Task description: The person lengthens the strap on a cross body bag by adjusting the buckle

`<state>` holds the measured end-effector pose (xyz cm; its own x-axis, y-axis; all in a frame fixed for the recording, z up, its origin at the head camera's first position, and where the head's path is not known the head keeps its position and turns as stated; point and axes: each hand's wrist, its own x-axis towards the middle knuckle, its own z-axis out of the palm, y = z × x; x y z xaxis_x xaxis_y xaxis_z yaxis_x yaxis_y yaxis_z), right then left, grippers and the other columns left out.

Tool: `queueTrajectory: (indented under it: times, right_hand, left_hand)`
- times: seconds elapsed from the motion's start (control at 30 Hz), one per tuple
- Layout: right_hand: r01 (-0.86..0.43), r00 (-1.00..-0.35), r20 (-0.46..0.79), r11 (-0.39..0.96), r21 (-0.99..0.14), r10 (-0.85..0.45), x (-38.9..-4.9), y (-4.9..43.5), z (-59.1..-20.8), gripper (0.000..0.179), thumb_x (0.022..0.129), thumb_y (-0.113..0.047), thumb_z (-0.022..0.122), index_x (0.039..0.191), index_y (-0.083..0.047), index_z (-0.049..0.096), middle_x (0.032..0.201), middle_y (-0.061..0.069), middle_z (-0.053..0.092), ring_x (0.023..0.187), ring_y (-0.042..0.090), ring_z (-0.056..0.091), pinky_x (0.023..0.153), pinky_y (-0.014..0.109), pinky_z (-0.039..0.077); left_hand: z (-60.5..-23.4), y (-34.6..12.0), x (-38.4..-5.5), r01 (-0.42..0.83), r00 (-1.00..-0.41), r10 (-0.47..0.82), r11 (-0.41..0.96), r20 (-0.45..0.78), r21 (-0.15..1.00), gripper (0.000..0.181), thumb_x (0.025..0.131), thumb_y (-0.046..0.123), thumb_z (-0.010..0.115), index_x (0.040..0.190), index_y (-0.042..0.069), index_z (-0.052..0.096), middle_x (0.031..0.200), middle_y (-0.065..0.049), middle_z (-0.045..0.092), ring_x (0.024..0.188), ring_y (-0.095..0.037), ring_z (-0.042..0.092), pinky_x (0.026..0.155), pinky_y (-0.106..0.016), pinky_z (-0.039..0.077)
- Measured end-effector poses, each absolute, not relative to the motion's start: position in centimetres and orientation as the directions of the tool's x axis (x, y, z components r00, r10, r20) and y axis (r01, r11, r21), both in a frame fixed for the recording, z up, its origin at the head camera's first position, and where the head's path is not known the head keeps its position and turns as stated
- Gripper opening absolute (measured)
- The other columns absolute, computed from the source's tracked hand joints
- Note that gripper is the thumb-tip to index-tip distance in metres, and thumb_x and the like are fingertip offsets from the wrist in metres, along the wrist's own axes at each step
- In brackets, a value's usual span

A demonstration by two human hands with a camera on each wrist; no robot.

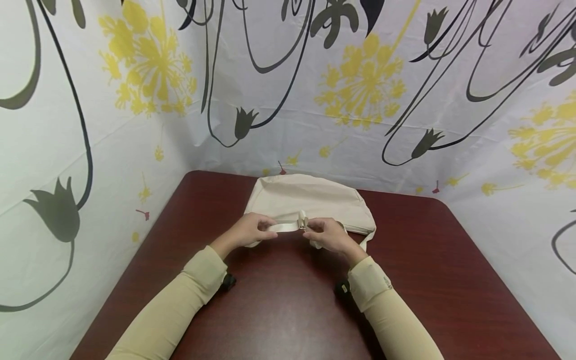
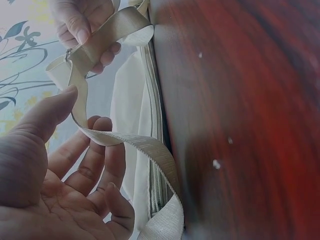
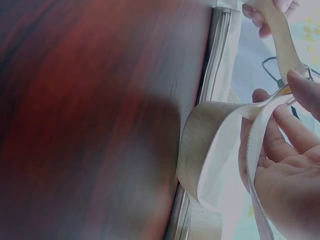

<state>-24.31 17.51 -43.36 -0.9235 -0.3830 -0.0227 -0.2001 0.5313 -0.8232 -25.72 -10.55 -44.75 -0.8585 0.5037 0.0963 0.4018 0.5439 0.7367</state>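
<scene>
A cream fabric bag (image 1: 310, 197) lies near the far edge of the table, its zipper (image 3: 218, 55) along the side toward me. My left hand (image 1: 247, 230) holds the bag's webbing strap (image 1: 285, 227) between thumb and fingers, left of a small metal buckle (image 1: 302, 223). On the other side, my right hand (image 1: 330, 236) pinches the strap right at this buckle. In the right wrist view a loose strap loop (image 3: 200, 150) hangs below the right fingers. The strap's other stretch (image 2: 160, 160) droops from the left fingers past the zipper in the left wrist view.
The dark red wooden table (image 1: 279, 310) extends toward me and to both sides. White cloth walls (image 1: 279, 145) with flower prints stand close behind the bag and along the left and right. Dark wrist devices (image 1: 228, 281) sit under both sleeves.
</scene>
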Motion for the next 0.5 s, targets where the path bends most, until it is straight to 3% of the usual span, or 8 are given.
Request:
queueTrajectory:
  times: [0.5]
  right_hand:
    - [-0.180, -0.922, -0.039, 0.515, -0.838, -0.385, -24.35, 17.52, -43.43, 0.027, 0.093, -0.012, 0.074, 0.111, 0.007, 0.068, 0.086, 0.019, 0.069, 0.070, 0.020, 0.064, 0.061, 0.028, 0.051]
  left_hand:
    - [-44.65, -10.74, -25.77, 0.393, -0.860, 0.503, 0.550, 0.083, 0.737, 0.037, 0.092, 0.027, 0.077, 0.123, 0.008, 0.073, 0.119, -0.006, 0.072, 0.109, -0.023, 0.065, 0.097, -0.043, 0.050]
